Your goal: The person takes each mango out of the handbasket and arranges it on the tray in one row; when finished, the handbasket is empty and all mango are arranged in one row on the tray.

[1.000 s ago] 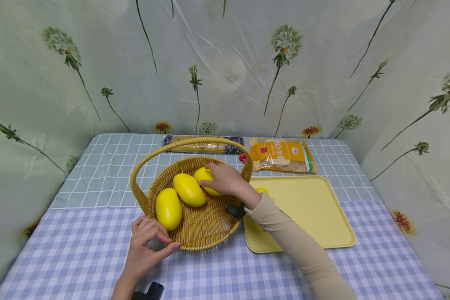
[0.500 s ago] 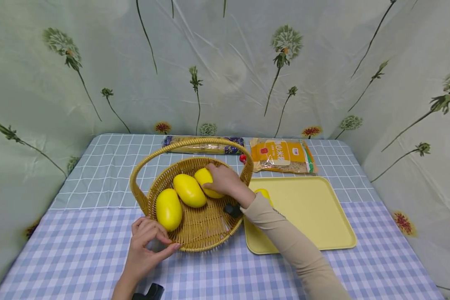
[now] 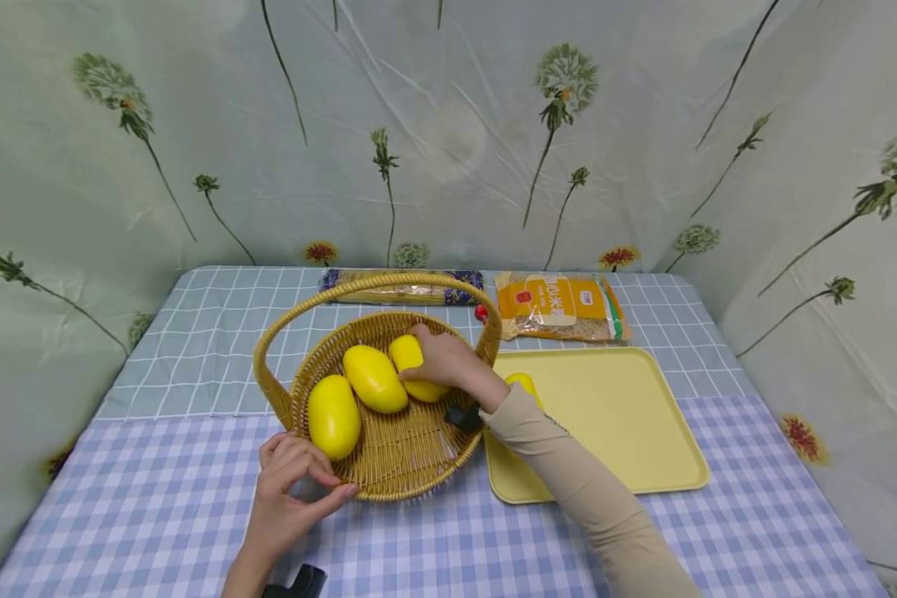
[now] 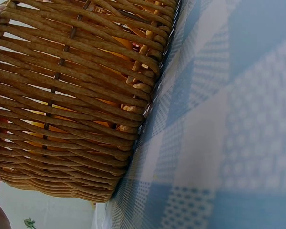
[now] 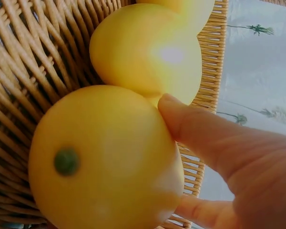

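Note:
A wicker basket (image 3: 398, 477) with a tall arched handle holds three smooth yellow mangoes. One mango (image 3: 334, 418) lies at the left, and the middle mango (image 3: 374, 379) leans close beside the third. My right hand (image 3: 448, 359) reaches under the handle and grips that third mango (image 3: 406, 353) at the basket's right side. In the right wrist view, its green stem end (image 5: 66, 161) shows, with my thumb (image 5: 195, 126) along its side. At the near left rim, my left hand (image 3: 293, 477) pinches the basket's edge between thumb and fingers.
Right of the basket lies a yellow tray (image 3: 613, 423), with another yellow fruit (image 3: 525, 389) on it, partly hidden by my right sleeve. Behind stand a long noodle pack (image 3: 404, 287), an orange food bag (image 3: 561, 307) and a small red thing (image 3: 482, 313).
My right wrist has shifted slightly left and down, its hand staying on the third mango. The left hand keeps its place at the rim. The head view has tilted slightly.

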`<action>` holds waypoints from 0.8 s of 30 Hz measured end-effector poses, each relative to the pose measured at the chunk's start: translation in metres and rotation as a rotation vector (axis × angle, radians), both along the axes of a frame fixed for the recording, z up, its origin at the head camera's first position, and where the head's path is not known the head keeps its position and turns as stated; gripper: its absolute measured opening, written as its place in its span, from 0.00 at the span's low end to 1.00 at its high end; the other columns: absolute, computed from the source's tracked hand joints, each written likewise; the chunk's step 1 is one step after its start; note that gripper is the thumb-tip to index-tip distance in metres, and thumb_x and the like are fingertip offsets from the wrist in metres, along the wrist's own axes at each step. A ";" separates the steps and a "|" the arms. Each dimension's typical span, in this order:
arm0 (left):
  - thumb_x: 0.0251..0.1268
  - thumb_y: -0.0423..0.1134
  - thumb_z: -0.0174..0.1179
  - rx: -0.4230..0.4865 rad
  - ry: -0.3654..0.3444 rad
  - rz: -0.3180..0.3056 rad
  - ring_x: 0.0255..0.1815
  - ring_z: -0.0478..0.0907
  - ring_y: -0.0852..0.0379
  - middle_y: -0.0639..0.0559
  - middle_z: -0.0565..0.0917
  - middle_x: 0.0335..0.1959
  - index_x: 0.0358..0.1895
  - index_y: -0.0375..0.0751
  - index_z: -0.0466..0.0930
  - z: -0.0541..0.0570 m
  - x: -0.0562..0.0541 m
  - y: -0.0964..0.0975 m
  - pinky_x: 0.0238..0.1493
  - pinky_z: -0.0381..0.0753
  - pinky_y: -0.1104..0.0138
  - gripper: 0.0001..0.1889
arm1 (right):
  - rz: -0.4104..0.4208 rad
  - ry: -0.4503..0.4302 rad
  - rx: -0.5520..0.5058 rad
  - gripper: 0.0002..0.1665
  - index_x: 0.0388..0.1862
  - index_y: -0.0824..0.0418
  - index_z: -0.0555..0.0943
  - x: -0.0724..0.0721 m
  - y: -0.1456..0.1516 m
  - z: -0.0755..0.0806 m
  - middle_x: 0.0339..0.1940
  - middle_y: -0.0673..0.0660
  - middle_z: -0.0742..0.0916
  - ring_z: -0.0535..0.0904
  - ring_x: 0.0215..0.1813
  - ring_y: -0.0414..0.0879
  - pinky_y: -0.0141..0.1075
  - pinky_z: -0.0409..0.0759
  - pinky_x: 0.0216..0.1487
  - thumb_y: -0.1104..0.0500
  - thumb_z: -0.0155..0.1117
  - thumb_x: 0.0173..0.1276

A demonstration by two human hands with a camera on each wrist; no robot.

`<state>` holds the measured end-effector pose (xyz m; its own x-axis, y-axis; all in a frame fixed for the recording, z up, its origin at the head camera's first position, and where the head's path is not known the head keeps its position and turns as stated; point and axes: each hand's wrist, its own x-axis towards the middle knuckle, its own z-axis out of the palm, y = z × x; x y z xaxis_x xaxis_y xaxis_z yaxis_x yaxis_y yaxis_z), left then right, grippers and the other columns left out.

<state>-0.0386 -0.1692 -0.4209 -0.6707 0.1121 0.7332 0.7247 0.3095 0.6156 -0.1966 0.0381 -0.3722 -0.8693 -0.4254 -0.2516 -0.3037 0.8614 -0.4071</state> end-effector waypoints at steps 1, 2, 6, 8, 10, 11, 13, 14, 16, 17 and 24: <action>0.50 0.48 0.73 0.001 0.000 0.000 0.31 0.69 0.59 0.56 0.76 0.22 0.20 0.46 0.78 0.000 0.000 0.000 0.56 0.48 0.58 0.14 | 0.001 -0.001 -0.001 0.45 0.69 0.59 0.61 0.000 0.000 0.000 0.38 0.59 0.83 0.77 0.33 0.48 0.37 0.71 0.34 0.42 0.67 0.61; 0.50 0.47 0.73 0.002 0.000 -0.002 0.31 0.69 0.59 0.56 0.76 0.22 0.20 0.46 0.78 0.000 0.000 0.000 0.56 0.48 0.58 0.14 | 0.003 0.000 0.000 0.44 0.69 0.59 0.62 0.000 0.000 0.000 0.39 0.59 0.83 0.77 0.34 0.48 0.37 0.71 0.35 0.42 0.67 0.60; 0.49 0.46 0.73 0.007 -0.001 -0.005 0.31 0.68 0.59 0.56 0.76 0.22 0.20 0.46 0.77 -0.001 0.000 0.000 0.56 0.47 0.58 0.14 | 0.009 -0.005 -0.001 0.43 0.67 0.58 0.63 0.001 0.002 0.000 0.41 0.59 0.83 0.77 0.36 0.49 0.38 0.71 0.37 0.41 0.68 0.60; 0.49 0.47 0.73 0.008 -0.003 -0.006 0.31 0.68 0.59 0.56 0.76 0.23 0.20 0.46 0.77 -0.001 0.000 0.000 0.56 0.47 0.59 0.14 | 0.013 -0.009 -0.010 0.42 0.66 0.58 0.63 0.001 0.003 0.000 0.40 0.59 0.83 0.77 0.36 0.49 0.39 0.72 0.37 0.41 0.68 0.60; 0.49 0.47 0.73 0.008 -0.003 -0.007 0.31 0.68 0.59 0.56 0.76 0.23 0.20 0.45 0.77 0.000 0.000 0.000 0.56 0.47 0.59 0.15 | 0.011 -0.015 -0.026 0.42 0.66 0.58 0.62 0.002 0.004 0.001 0.39 0.59 0.82 0.77 0.35 0.49 0.39 0.72 0.37 0.42 0.68 0.60; 0.50 0.47 0.73 0.006 -0.004 -0.007 0.31 0.68 0.59 0.56 0.76 0.23 0.20 0.45 0.77 0.000 0.000 0.000 0.56 0.47 0.59 0.15 | 0.010 -0.015 -0.031 0.42 0.66 0.58 0.62 0.002 0.004 0.001 0.39 0.58 0.82 0.77 0.35 0.49 0.39 0.72 0.36 0.42 0.68 0.60; 0.50 0.47 0.73 0.005 -0.004 -0.007 0.31 0.68 0.58 0.56 0.76 0.23 0.20 0.45 0.77 0.000 0.000 0.000 0.55 0.48 0.59 0.15 | 0.006 -0.015 -0.046 0.42 0.65 0.57 0.62 0.003 0.005 0.002 0.38 0.58 0.82 0.77 0.35 0.49 0.39 0.72 0.36 0.42 0.68 0.60; 0.50 0.47 0.73 0.004 -0.002 -0.007 0.31 0.68 0.58 0.56 0.76 0.23 0.20 0.45 0.77 0.000 0.000 0.000 0.55 0.48 0.59 0.15 | 0.002 -0.013 -0.054 0.41 0.65 0.57 0.62 0.003 0.006 0.003 0.38 0.58 0.82 0.77 0.36 0.49 0.39 0.72 0.36 0.42 0.68 0.60; 0.50 0.47 0.73 0.003 0.000 -0.006 0.31 0.68 0.58 0.56 0.76 0.23 0.20 0.45 0.77 0.000 0.000 0.000 0.55 0.48 0.59 0.15 | -0.004 -0.012 -0.065 0.42 0.66 0.56 0.61 0.004 0.006 0.005 0.39 0.58 0.82 0.77 0.37 0.50 0.40 0.72 0.37 0.42 0.68 0.60; 0.50 0.47 0.73 0.002 0.001 -0.005 0.31 0.68 0.58 0.56 0.76 0.23 0.20 0.45 0.77 0.000 0.000 0.000 0.55 0.48 0.59 0.15 | -0.004 -0.010 -0.068 0.42 0.66 0.56 0.61 0.005 0.006 0.006 0.39 0.58 0.82 0.77 0.37 0.50 0.40 0.72 0.37 0.42 0.68 0.60; 0.49 0.46 0.73 0.005 0.004 -0.007 0.31 0.68 0.58 0.56 0.76 0.23 0.20 0.44 0.77 -0.001 -0.001 0.000 0.55 0.48 0.59 0.15 | -0.015 -0.006 -0.100 0.43 0.67 0.54 0.60 0.009 0.007 0.010 0.42 0.58 0.82 0.77 0.37 0.49 0.39 0.73 0.37 0.41 0.67 0.60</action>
<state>-0.0392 -0.1696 -0.4214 -0.6668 0.1133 0.7366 0.7295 0.3012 0.6140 -0.1879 0.0456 -0.3619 -0.8745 -0.4353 -0.2139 -0.2881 0.8210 -0.4929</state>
